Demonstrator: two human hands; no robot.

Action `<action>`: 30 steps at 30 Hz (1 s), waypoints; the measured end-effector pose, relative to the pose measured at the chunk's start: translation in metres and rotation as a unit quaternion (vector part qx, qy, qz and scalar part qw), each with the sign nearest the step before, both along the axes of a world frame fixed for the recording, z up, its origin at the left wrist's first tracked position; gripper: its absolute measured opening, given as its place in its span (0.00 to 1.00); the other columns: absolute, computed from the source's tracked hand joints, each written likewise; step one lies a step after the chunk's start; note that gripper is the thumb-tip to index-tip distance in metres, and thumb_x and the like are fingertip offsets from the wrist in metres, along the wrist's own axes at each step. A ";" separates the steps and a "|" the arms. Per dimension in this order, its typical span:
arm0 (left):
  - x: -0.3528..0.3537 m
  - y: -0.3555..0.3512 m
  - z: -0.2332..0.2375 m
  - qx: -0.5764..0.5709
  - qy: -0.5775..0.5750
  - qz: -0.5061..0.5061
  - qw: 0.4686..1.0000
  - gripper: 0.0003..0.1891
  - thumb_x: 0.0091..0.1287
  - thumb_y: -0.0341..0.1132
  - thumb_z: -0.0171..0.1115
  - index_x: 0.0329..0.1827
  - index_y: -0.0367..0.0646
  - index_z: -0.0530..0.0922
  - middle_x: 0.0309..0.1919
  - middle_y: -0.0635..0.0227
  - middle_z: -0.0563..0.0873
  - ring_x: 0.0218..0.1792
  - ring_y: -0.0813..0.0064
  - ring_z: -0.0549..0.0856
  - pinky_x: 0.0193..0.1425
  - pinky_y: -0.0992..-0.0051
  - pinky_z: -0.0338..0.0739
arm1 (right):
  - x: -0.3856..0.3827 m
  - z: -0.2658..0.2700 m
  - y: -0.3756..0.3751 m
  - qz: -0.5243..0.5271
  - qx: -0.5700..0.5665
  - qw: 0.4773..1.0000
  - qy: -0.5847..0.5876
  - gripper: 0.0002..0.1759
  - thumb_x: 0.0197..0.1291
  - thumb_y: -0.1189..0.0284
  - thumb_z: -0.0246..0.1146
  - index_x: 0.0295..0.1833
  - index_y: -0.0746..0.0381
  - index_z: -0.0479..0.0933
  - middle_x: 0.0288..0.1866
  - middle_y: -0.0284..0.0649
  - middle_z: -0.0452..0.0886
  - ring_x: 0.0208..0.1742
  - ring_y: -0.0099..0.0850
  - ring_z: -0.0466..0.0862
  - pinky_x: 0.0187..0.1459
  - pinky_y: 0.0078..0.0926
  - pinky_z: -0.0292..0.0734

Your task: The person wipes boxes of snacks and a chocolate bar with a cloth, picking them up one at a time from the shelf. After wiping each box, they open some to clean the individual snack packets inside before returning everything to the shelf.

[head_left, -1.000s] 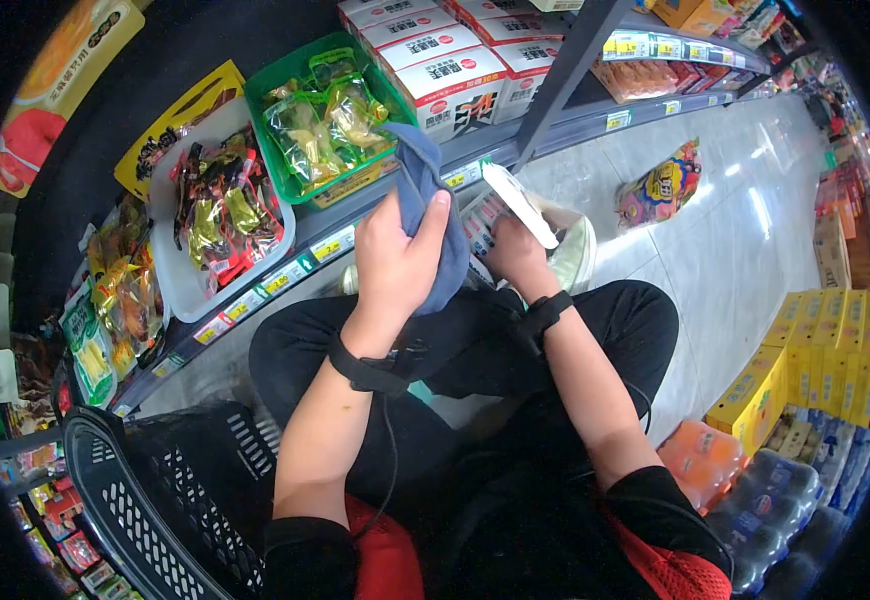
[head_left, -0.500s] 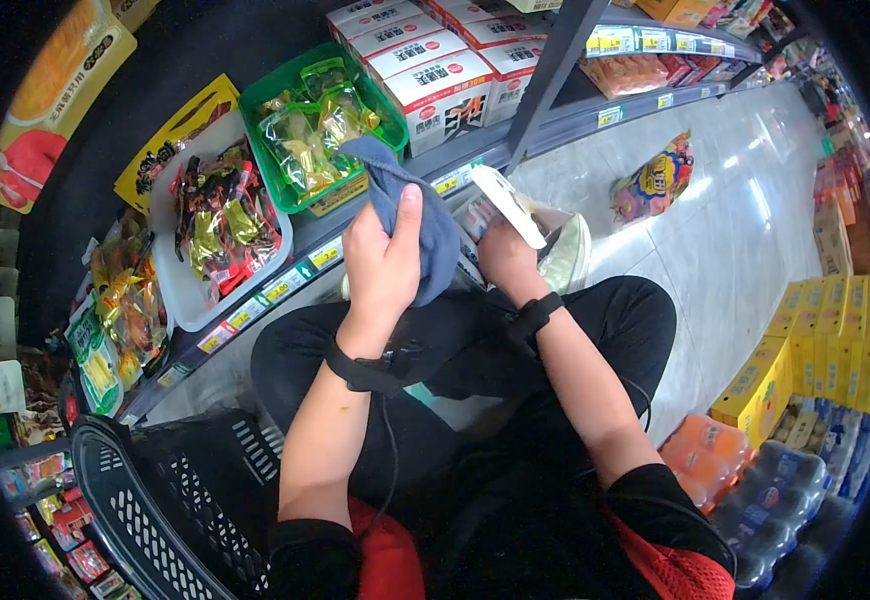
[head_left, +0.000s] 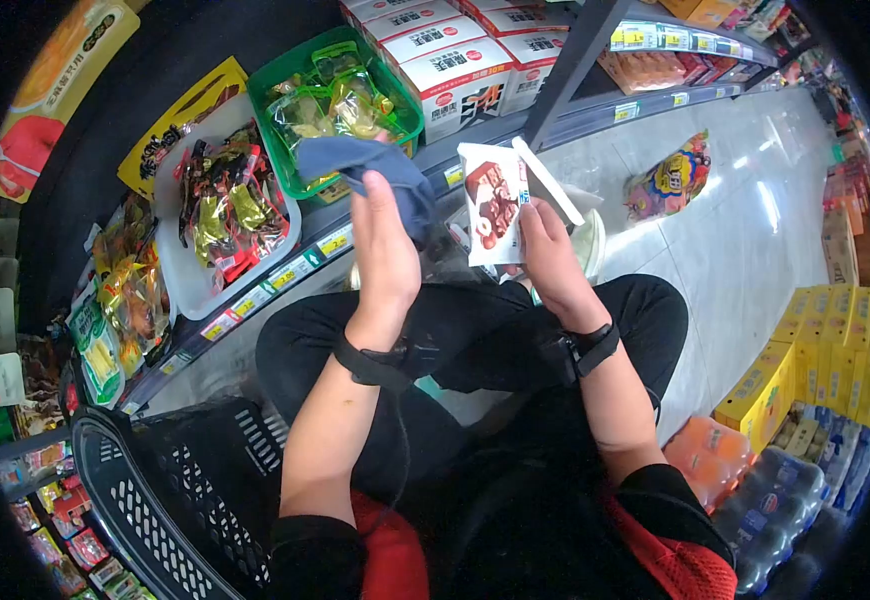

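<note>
A blue-grey cloth (head_left: pixel 405 185) is in my left hand (head_left: pixel 387 250), whose thumb points up against it; the cloth hangs in front of the green basket (head_left: pixel 410 115). My right hand (head_left: pixel 552 262) pinches a white packet (head_left: pixel 495 205) with a brown food picture, held upright above my lap. A white strip (head_left: pixel 547 180) stands tilted beside that packet, just above my right fingers. Clear and gold wrapped packs (head_left: pixel 305 118) fill the green basket. Left of it, a white tub (head_left: pixel 170 250) holds dark, red and gold packets (head_left: pixel 235 205).
White-red boxes (head_left: pixel 455 75) stand on the shelf near a dark upright post (head_left: pixel 575 75). A colourful bag (head_left: pixel 670 180) lies on the floor. At lower left is a black crate (head_left: pixel 145 490). Yellow cartons (head_left: pixel 755 395) and wrapped bottles (head_left: pixel 770 510) stand at right.
My right hand has risen and turned, bringing the packet's picture side into view. The cloth has shifted left and spread over my left fingers, and that hand has opened out somewhat.
</note>
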State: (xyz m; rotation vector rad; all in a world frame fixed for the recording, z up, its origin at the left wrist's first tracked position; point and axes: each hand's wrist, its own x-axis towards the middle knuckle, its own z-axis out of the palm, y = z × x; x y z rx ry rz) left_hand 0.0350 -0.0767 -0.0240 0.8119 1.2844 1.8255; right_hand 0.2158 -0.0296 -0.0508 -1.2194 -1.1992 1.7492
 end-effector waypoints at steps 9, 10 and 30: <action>0.036 -0.010 -0.019 -0.037 -0.020 -0.193 0.980 0.28 0.75 0.36 0.57 0.77 0.41 0.66 0.66 0.64 0.77 0.61 0.76 0.78 0.64 0.75 0.75 | -0.009 -0.015 -0.009 0.003 0.208 0.978 -0.022 0.21 0.73 0.71 0.60 0.66 0.67 0.67 0.50 0.45 0.83 0.49 0.30 0.85 0.47 0.30 0.82; 0.040 -0.010 -0.020 -0.032 0.014 -0.157 0.987 0.30 0.72 0.30 0.60 0.77 0.43 0.65 0.66 0.63 0.77 0.61 0.76 0.78 0.64 0.75 0.75 | -0.005 -0.018 -0.009 0.017 0.224 0.973 -0.048 0.20 0.73 0.72 0.59 0.66 0.67 0.67 0.50 0.46 0.84 0.50 0.31 0.85 0.49 0.31 0.81; 0.035 -0.011 -0.001 0.020 0.369 0.060 0.927 0.10 0.73 0.29 0.61 0.50 0.35 0.87 0.53 0.46 0.87 0.63 0.54 0.83 0.66 0.64 0.74 | -0.006 0.016 -0.010 -0.094 0.161 0.971 0.147 0.16 0.77 0.72 0.58 0.63 0.65 0.64 0.54 0.40 0.82 0.49 0.21 0.83 0.48 0.21 0.79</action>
